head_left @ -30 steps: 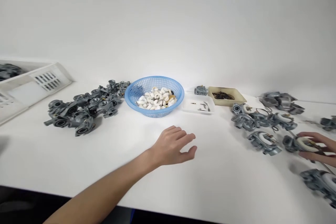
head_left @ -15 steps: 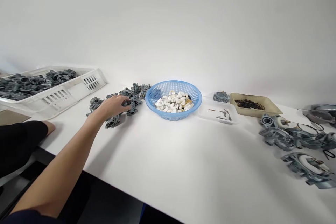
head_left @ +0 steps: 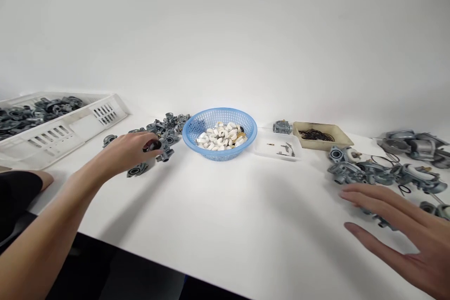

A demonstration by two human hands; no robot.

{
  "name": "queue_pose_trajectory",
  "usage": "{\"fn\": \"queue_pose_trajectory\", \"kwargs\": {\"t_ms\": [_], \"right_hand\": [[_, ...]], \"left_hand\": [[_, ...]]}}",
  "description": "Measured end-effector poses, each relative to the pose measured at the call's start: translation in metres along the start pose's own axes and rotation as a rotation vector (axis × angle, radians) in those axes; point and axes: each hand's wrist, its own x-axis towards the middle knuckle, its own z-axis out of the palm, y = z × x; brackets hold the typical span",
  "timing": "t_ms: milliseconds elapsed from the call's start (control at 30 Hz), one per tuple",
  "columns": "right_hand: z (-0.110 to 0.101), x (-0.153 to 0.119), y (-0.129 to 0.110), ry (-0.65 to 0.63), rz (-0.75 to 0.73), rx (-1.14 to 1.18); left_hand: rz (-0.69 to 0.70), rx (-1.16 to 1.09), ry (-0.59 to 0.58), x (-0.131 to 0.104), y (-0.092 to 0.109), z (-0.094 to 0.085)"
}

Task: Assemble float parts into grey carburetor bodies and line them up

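My left hand (head_left: 128, 153) is over the pile of grey metal carburetor bodies (head_left: 170, 124) at the left, its thumb and fingers closed round one carburetor body (head_left: 152, 145) that they mostly hide. My right hand (head_left: 393, 225) hovers at the right with fingers spread and nothing held, above several metal carburetor bodies with white floats (head_left: 418, 176). Between the hands, a blue basket (head_left: 221, 152) holds white floats (head_left: 222, 135).
Right of the basket are a clear tray (head_left: 262, 149) with small metal parts and a beige tray (head_left: 342, 143) of black rings. Metal bowls (head_left: 422, 146) lie far right. A white crate (head_left: 70, 138) of metal bodies stands left, near a person's dark sleeve (head_left: 16, 197).
My right hand has come into view at the right. My left hand has pulled slightly back with its fingers on a metal body. The view has turned a little to the right.
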Motion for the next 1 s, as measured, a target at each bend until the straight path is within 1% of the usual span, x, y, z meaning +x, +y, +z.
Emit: {"fn": "queue_pose_trajectory", "kwargs": {"t_ms": [33, 67, 100, 200, 233, 267, 333, 367, 433, 500, 567, 633, 700, 800, 900, 1000], "right_hand": [[0.003, 0.004, -0.006, -0.009, -0.049, 0.01], [0.005, 0.008, -0.012, -0.029, -0.084, 0.033], [0.008, 0.013, -0.019, -0.055, -0.093, 0.07], [0.014, 0.032, -0.038, -0.142, -0.058, 0.24], [0.016, 0.04, -0.044, -0.184, -0.035, 0.317], [0.018, 0.048, -0.049, -0.235, 0.006, 0.393], [0.021, 0.064, -0.057, -0.325, 0.055, 0.55], [0.023, 0.072, -0.059, -0.385, 0.071, 0.627], [0.025, 0.084, -0.06, -0.527, 0.069, 0.758], [0.028, 0.091, -0.058, -0.662, 0.079, 0.84], [0.031, 0.093, -0.055, -0.735, 0.109, 0.897], [0.035, 0.09, -0.053, -0.73, 0.149, 0.946], [0.04, 0.084, -0.052, -0.681, 0.192, 0.959], [0.049, 0.075, -0.051, -0.578, 0.238, 0.888], [0.06, 0.069, -0.051, -0.49, 0.247, 0.795], [0.07, 0.066, -0.051, -0.462, 0.241, 0.717]], "left_hand": [[0.037, 0.002, 0.044, -0.012, 0.009, -0.008], [0.124, 0.002, 0.166, -0.025, 0.021, -0.015], [0.244, -0.009, 0.261, -0.036, 0.035, -0.022], [0.593, -0.084, 0.484, -0.061, 0.086, -0.035], [0.68, -0.115, 0.505, -0.066, 0.104, -0.036], [0.724, -0.133, 0.5, -0.069, 0.122, -0.034], [0.865, -0.158, 0.547, -0.072, 0.153, -0.026], [0.935, -0.167, 0.595, -0.071, 0.166, -0.02], [1.063, -0.163, 0.736, -0.066, 0.189, -0.006], [1.138, -0.186, 0.843, -0.058, 0.206, 0.009], [1.177, -0.242, 0.922, -0.048, 0.218, 0.025], [1.215, -0.287, 0.942, -0.037, 0.225, 0.041], [1.215, -0.325, 0.899, -0.026, 0.229, 0.058], [1.167, -0.393, 0.82, -0.015, 0.232, 0.078], [1.115, -0.401, 0.773, -0.011, 0.232, 0.088], [1.092, -0.392, 0.712, -0.012, 0.233, 0.093]]}}
